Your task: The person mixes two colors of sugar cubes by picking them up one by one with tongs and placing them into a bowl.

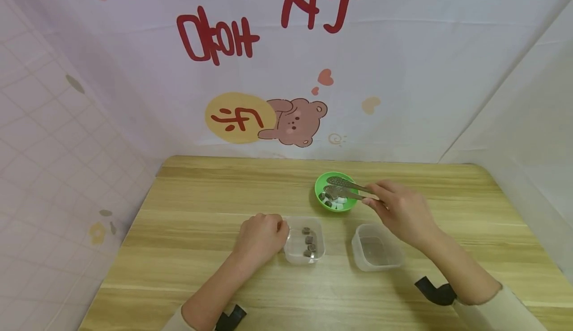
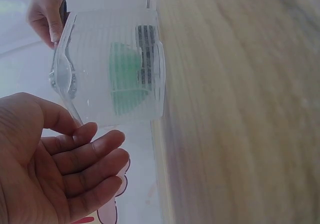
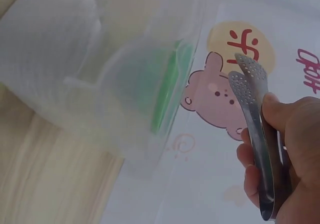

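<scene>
My right hand (image 1: 405,214) holds metal tongs (image 3: 262,134) with perforated tips. In the head view those tips overlap a green bowl (image 1: 319,203) of small white and dark brown pieces (image 1: 338,205). Seen from the right wrist, the two tips stand slightly apart with nothing between them. My left hand (image 1: 261,236) is at the left side of a clear plastic box (image 1: 304,260), its thumb and forefinger (image 2: 87,130) pinching the rim at a corner. Several dark brown pieces (image 1: 309,240) lie in a row inside this box.
A second clear plastic box (image 1: 378,266) stands right of the first on the wooden table (image 1: 201,187), below my right forearm. White cloth with a printed bear (image 1: 297,122) hangs behind the table. White walls (image 1: 53,137) flank both sides.
</scene>
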{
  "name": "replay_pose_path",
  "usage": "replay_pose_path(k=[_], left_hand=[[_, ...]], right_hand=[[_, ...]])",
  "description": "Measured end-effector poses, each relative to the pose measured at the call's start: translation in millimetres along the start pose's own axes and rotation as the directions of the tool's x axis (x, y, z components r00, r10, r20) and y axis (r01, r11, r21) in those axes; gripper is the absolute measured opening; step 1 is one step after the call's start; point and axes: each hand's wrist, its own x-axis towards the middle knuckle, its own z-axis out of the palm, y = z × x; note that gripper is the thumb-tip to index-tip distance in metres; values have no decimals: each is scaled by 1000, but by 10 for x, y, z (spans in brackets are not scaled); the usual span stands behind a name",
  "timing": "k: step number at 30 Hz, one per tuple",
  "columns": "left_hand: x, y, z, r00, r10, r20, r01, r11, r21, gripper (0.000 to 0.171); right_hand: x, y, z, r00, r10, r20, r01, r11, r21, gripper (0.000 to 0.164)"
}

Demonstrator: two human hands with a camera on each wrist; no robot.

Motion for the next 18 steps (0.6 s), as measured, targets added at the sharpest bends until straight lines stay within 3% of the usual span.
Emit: replay_pose_path(k=[3, 5, 13, 18], left_hand=[[0, -7, 3, 1000, 1, -1, -1, 1000, 2, 45], [0, -9, 3, 1000, 3, -5, -3, 1000, 2, 44], [-2, -3, -3, 1000, 3, -13, -3, 1000, 8, 44], [4, 1, 8, 1000, 8, -18, -7, 1000, 7, 44]], right_hand=[[29, -61, -14, 999, -47, -18, 47, 999, 8, 59], [52, -107, -27, 997, -74, -28, 75, 997, 21, 59], [110, -252, -68, 988, -155, -18, 155, 986, 55, 51], [165, -299, -92, 973, -221, 68, 220, 975, 27, 31]])
